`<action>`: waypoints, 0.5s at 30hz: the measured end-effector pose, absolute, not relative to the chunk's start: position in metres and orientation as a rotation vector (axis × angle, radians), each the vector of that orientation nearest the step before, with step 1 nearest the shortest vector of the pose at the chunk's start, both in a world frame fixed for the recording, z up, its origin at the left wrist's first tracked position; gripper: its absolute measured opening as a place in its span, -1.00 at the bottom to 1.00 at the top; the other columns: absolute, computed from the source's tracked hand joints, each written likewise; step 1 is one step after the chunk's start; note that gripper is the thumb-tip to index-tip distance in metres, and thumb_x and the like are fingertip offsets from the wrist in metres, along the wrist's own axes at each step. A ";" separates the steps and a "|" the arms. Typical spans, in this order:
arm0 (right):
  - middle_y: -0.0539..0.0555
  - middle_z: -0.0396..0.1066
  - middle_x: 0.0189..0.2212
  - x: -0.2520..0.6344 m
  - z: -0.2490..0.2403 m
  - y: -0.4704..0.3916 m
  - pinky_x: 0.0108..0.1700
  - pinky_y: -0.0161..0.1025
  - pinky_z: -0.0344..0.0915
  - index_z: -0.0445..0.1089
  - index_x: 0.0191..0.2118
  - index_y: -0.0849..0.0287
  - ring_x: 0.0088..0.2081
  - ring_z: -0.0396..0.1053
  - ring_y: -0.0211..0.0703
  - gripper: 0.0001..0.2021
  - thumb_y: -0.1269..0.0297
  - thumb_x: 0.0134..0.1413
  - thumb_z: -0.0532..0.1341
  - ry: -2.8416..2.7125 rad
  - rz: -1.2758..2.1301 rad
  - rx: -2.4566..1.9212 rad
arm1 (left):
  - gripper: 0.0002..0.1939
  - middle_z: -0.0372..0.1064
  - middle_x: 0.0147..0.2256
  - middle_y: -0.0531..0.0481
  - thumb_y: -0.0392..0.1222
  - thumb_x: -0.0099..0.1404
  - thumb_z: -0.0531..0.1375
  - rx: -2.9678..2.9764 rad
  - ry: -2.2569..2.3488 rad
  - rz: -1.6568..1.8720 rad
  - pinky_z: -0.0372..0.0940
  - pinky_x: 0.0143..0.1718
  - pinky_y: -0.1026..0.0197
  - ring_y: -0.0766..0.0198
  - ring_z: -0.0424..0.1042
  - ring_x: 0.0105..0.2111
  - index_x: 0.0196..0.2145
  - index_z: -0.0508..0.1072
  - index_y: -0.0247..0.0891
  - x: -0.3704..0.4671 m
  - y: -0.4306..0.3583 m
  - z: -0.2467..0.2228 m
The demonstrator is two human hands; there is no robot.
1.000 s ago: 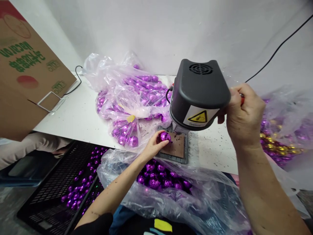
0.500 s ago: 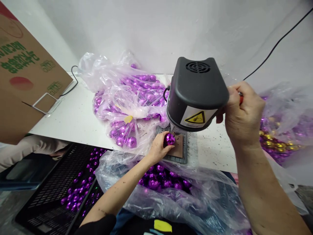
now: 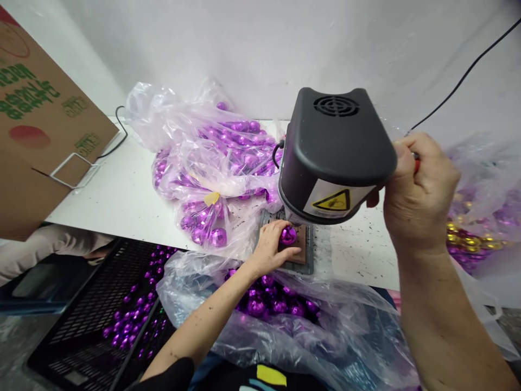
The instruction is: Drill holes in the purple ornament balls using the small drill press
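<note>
A shiny purple faceted ball ornament (image 3: 288,235) rests beneath the head of a black-covered bench machine (image 3: 331,146) carrying a yellow warning label. Beside it is my left hand (image 3: 268,245), thumb spread away from the ball and the other fingers curving along its far left side. Under both lies a brown pad (image 3: 299,259) on a grey metal base (image 3: 310,265). My right hand (image 3: 421,190) is wrapped round the machine's handle, of which a bit of red (image 3: 415,161) shows. The machine's lower tip is mostly hidden by its cover.
Clear bags (image 3: 211,179) of purple balls lie left of the machine. An opened plastic bag (image 3: 325,339) with more balls is at my lap. A black crate (image 3: 73,320) stands lower left, a cardboard box (image 3: 49,141) at left. Another bag (image 3: 472,233) with gold and purple balls is at right.
My left hand's thumb has come away from the ball, which was pinched before and now sits slightly lower and to the right. My right hand still grips the handle.
</note>
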State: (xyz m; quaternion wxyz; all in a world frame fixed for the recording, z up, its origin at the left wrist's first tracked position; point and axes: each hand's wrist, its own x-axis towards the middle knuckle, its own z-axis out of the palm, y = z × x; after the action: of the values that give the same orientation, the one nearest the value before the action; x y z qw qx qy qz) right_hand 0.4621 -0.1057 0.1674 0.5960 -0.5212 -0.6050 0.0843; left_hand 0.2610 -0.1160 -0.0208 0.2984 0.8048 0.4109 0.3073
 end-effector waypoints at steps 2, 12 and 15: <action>-0.15 0.10 -0.69 0.462 0.167 -0.106 -0.72 -0.43 0.01 0.25 -0.38 0.17 -0.71 0.14 -0.44 -0.61 -0.08 0.28 0.10 -1.404 0.184 -1.209 | -0.60 0.41 0.04 -0.13 -0.06 0.35 0.26 2.085 1.120 0.828 0.16 0.21 -0.06 0.03 0.34 0.09 0.09 0.33 -0.19 0.265 -0.116 -0.019; -0.15 0.11 -0.67 0.462 0.166 -0.105 -0.71 -0.44 0.02 0.27 -0.36 0.19 -0.70 0.15 -0.45 -0.59 -0.10 0.27 0.11 -1.409 0.174 -1.185 | -0.58 0.39 0.07 -0.14 -0.05 0.31 0.31 2.071 1.254 0.835 -0.12 0.38 -0.20 -0.02 0.26 0.19 0.06 0.36 -0.18 0.270 -0.117 -0.021; -0.15 0.11 -0.68 0.463 0.166 -0.106 -0.70 -0.42 0.02 0.28 -0.35 0.19 -0.70 0.14 -0.44 -0.60 -0.08 0.28 0.11 -1.405 0.164 -1.199 | -0.59 0.38 0.07 -0.15 -0.05 0.34 0.27 2.072 1.263 0.814 -0.15 0.38 -0.22 -0.01 0.25 0.19 0.08 0.34 -0.18 0.270 -0.117 -0.021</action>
State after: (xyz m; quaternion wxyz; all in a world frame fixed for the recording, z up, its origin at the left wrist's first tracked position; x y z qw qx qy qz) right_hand 0.4627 -0.1058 0.1658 0.6001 -0.5170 -0.6063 0.0709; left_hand 0.2700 -0.1170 -0.0206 0.2869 0.7754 0.4729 0.3047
